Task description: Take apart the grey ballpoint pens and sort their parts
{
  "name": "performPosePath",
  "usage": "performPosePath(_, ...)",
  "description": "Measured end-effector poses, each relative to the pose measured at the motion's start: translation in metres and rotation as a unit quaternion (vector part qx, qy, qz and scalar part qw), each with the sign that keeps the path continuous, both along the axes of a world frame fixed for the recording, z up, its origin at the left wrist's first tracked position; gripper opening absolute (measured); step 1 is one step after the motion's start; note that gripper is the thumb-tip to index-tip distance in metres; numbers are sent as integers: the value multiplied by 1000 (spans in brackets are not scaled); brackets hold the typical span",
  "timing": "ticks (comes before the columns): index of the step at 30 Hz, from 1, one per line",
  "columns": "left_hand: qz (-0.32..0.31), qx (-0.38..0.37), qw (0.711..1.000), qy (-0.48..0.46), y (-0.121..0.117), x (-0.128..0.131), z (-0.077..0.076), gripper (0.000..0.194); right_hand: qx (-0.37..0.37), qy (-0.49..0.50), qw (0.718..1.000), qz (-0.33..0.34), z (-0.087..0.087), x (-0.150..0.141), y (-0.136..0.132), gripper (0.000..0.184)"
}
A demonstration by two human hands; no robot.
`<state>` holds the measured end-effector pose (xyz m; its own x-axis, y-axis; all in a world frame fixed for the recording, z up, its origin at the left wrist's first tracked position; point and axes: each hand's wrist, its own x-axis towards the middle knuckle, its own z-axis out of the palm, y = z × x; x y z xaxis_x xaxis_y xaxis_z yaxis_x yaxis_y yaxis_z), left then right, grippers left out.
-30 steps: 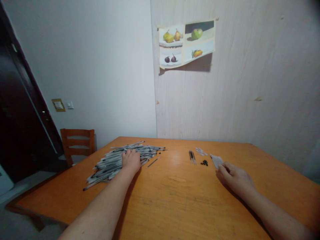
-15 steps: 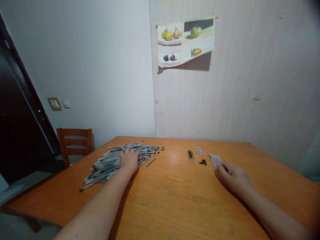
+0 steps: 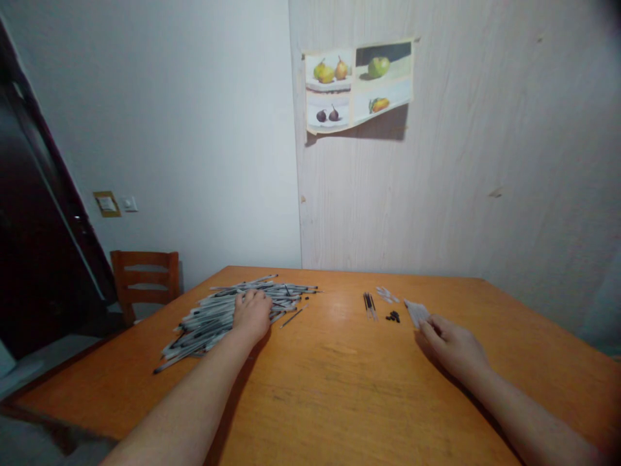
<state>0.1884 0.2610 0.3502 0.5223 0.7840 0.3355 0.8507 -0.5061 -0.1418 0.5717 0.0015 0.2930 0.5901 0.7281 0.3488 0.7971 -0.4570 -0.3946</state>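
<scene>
On the left of the table lies a heap of grey and translucent pens (image 3: pixel 211 320) with dark ends. My left hand (image 3: pixel 253 312) rests on the heap's right side, its fingers apart over the pens and the fingertips partly hidden. A single thin pen refill (image 3: pixel 291 318) is just right of that hand. My right hand (image 3: pixel 453 342) pinches the near end of whitish translucent tubes (image 3: pixel 416 312), laid close together at the table surface. To their left are small black caps (image 3: pixel 393 316), several dark-tipped refills (image 3: pixel 370 305) side by side and small clear pieces (image 3: pixel 387 294).
The wooden table (image 3: pixel 339 395) runs back to the wall. A wooden chair (image 3: pixel 148 278) stands beyond its left edge. A sheet of fruit pictures (image 3: pixel 358 87) hangs on the wall, and a dark door (image 3: pixel 39 213) is at far left.
My left hand has shifted very slightly to the right on the heap. The right hand keeps its pinch, and the view has tilted a little.
</scene>
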Motion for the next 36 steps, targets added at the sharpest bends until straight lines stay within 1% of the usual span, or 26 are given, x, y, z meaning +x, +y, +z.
performPosePath(7, -27, 13, 999, -14, -4, -2, -2, 25, 12, -1, 1000, 7, 2, -1, -1, 37)
performPosePath(11, -37, 16, 999, -25, -8, -1, 0, 21, 20, -6, 1000, 10, 3, -2, -2, 38)
performPosePath(17, -76, 31, 996, -39, -25, 4, 9, 20, 24, -8, 1000, 17, 7, -7, -4, 35)
performPosePath(21, -118, 21, 992, -47, -39, 9, 15, 19, 34, -18, 999, 29, 8, -10, -4, 35)
performPosePath(25, -166, 21, 984, -54, -53, 15, 18, 20, 79, -15, 994, 80, 12, -22, -5, 37)
performPosePath(27, -185, 19, 981, -50, -60, 19, 20, 20, 115, 4, 986, 121, 16, -36, -5, 36)
performPosePath(29, -197, 20, 979, -45, -68, 23, 22, 20, 147, 39, 972, 181, 20, -55, -3, 36)
performPosePath(30, -204, 23, 978, -41, -73, 26, 23, 21, 150, 54, 964, 212, 21, -65, -3, 37)
performPosePath(33, -234, 39, 971, -25, -89, 32, 26, 22, 137, 77, 952, 264, 22, -88, 0, 46)
performPosePath(36, -256, 54, 965, -11, -105, 39, 28, 23, 104, 75, 944, 303, 17, -98, 3, 54)
